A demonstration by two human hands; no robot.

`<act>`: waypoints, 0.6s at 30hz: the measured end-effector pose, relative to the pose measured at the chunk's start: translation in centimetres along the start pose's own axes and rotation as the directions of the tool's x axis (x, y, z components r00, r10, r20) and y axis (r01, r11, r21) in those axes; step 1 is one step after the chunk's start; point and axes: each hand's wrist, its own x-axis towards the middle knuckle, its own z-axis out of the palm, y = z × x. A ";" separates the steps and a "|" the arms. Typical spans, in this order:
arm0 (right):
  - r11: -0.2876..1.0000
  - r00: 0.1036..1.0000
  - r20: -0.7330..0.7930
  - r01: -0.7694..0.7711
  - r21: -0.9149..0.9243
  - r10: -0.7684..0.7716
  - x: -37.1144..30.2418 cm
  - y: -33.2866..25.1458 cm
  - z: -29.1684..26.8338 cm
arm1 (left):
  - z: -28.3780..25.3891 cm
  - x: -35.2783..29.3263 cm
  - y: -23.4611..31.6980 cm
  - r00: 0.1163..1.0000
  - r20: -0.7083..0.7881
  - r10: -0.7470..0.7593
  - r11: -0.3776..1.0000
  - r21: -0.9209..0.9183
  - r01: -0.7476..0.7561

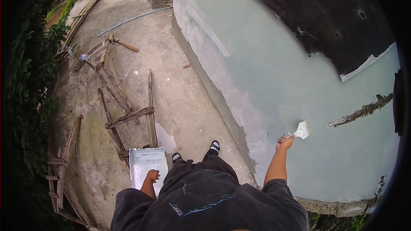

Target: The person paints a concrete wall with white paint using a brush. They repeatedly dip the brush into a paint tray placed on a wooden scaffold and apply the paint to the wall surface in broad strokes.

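My right hand [285, 141] grips the handle of a wide flat paintbrush [303, 129], its head coated in whitish paint. The brush is held out in front of the pale grey-green wall [274, 98]; whether the bristles touch it I cannot tell. My left hand [153, 175] hangs at my left side with its fingers curled, and nothing shows in it. Below that hand is a rectangular white paint tray [148, 155] with white paint inside. A paler, unevenly coated band runs along the wall's lower edge.
Rough wooden trestles and boards [129, 116] lie on the concrete floor [175, 98] to my left. Farther off are a wooden-handled tool [125, 45], a blue pipe [132, 19] and bamboo poles [81, 18]. A dark sheet [317, 13] covers the upper wall. Green bushes border the left.
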 end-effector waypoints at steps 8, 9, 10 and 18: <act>0.995 0.994 0.061 -0.089 0.043 0.086 3.9 5.6 0.7 | 0.6 -0.4 0.2 0.998 -0.060 -0.028 0.998 -0.065 0.024; 0.994 0.993 0.057 -0.102 0.050 0.099 4.1 6.3 1.1 | 0.8 -0.3 0.5 0.997 -0.075 -0.033 0.996 -0.086 0.026; 0.992 0.993 0.050 -0.113 0.058 0.110 4.2 7.0 1.2 | 1.0 -0.2 1.1 0.996 -0.086 -0.023 0.995 -0.100 0.014; 0.874 0.877 0.032 -0.480 0.076 0.479 5.1 16.5 3.5 | 4.3 1.1 8.2 0.984 -0.178 0.004 0.977 -0.207 -0.041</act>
